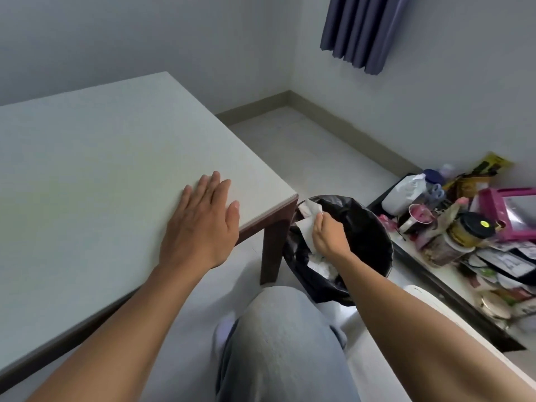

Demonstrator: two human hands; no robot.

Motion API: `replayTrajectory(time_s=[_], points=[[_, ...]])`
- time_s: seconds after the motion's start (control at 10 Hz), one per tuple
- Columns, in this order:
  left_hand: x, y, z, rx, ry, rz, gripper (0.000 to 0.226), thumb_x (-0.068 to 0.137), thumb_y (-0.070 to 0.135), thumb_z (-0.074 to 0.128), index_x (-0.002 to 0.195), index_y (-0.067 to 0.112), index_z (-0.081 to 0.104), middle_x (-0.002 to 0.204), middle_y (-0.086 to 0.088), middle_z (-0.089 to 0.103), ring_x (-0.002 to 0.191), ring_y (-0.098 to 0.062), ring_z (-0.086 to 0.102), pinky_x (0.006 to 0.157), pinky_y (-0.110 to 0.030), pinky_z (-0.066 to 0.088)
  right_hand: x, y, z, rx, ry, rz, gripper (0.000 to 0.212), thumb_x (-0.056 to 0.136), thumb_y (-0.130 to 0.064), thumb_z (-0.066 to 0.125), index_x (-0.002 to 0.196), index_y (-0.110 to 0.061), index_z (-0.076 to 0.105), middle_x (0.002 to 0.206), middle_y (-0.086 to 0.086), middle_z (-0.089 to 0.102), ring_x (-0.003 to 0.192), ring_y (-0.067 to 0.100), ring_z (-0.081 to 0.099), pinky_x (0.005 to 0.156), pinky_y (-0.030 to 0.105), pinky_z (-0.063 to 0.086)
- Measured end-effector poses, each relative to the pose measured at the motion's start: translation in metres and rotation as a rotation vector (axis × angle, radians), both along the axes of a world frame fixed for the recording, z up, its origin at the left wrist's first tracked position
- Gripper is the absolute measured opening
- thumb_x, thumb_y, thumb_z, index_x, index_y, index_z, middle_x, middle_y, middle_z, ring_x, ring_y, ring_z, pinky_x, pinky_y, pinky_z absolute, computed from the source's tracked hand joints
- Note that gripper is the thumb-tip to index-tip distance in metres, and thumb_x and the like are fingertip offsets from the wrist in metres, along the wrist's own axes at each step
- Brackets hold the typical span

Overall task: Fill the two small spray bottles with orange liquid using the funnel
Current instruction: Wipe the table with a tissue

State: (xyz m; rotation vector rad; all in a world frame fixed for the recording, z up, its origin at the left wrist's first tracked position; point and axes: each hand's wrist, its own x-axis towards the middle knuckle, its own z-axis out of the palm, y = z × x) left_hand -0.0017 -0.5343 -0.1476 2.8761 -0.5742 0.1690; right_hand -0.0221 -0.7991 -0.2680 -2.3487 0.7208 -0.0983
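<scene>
My left hand (203, 221) lies flat, palm down, fingers apart, on the pale table top (87, 169) near its right corner. My right hand (329, 236) is off the table's edge, over a black-lined waste bin (365, 227), and pinches a crumpled white tissue (307, 224) that hangs into the bin's mouth. No spray bottles, funnel or orange liquid show in this view.
The dark wooden table leg (272, 248) stands just left of the bin. A low shelf (452, 282) on the right floor is crowded with jars, bottles, a pink frame and packets. My knee in grey trousers (284, 338) fills the bottom centre. A blue curtain (362, 30) hangs above.
</scene>
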Motion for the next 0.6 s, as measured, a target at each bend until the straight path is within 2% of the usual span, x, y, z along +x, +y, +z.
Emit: replayTrajectory(time_s=[0.1, 0.3, 0.4, 0.5, 0.6], points=[[0.0, 0.0, -0.001, -0.006, -0.011, 0.0, 0.058, 0.1, 0.041, 0.015, 0.153, 0.018, 0.021, 0.164, -0.001, 0.013, 0.151, -0.015, 0.007, 0.123, -0.039, 0.006, -0.004, -0.008, -0.038, 0.031, 0.251, -0.122, 0.042, 0.104, -0.029, 0.028, 0.117, -0.001, 0.057, 0.118, 0.02, 0.065, 0.108, 0.04, 0.062, 0.097, 0.05, 0.051], [0.001, -0.001, -0.003, 0.001, -0.016, -0.004, 0.06, 0.099, 0.043, 0.014, 0.153, 0.018, 0.022, 0.163, -0.002, 0.015, 0.151, -0.017, 0.01, 0.123, -0.039, 0.008, -0.009, -0.024, -0.062, 0.117, 0.48, -0.154, 0.043, 0.098, -0.016, 0.045, 0.137, 0.003, 0.051, 0.139, 0.024, 0.054, 0.124, 0.042, 0.057, 0.101, 0.043, 0.048], [0.001, -0.002, -0.003, 0.004, -0.017, -0.006, 0.06, 0.099, 0.042, 0.014, 0.153, 0.018, 0.023, 0.163, -0.002, 0.015, 0.15, -0.017, 0.01, 0.123, -0.039, 0.008, -0.012, -0.027, -0.058, 0.149, 0.456, -0.185, 0.037, 0.1, -0.017, 0.047, 0.131, 0.002, 0.053, 0.136, 0.024, 0.055, 0.121, 0.04, 0.058, 0.097, 0.041, 0.049], [0.0, -0.002, -0.001, -0.017, -0.025, -0.004, 0.058, 0.1, 0.041, 0.016, 0.153, 0.017, 0.023, 0.163, -0.002, 0.016, 0.15, -0.016, 0.01, 0.122, -0.039, 0.008, -0.016, -0.021, -0.034, 0.153, 0.311, -0.232, 0.028, 0.099, -0.016, 0.047, 0.119, 0.0, 0.056, 0.128, 0.021, 0.06, 0.103, 0.035, 0.059, 0.089, 0.038, 0.049], [0.0, -0.002, 0.001, -0.027, -0.017, 0.005, 0.057, 0.1, 0.04, 0.017, 0.153, 0.017, 0.023, 0.163, -0.002, 0.015, 0.151, -0.016, 0.009, 0.123, -0.038, 0.006, -0.007, -0.008, -0.003, 0.181, 0.086, -0.24, 0.039, 0.099, -0.013, 0.046, 0.135, -0.003, 0.056, 0.133, 0.017, 0.061, 0.103, 0.027, 0.059, 0.09, 0.033, 0.049]])
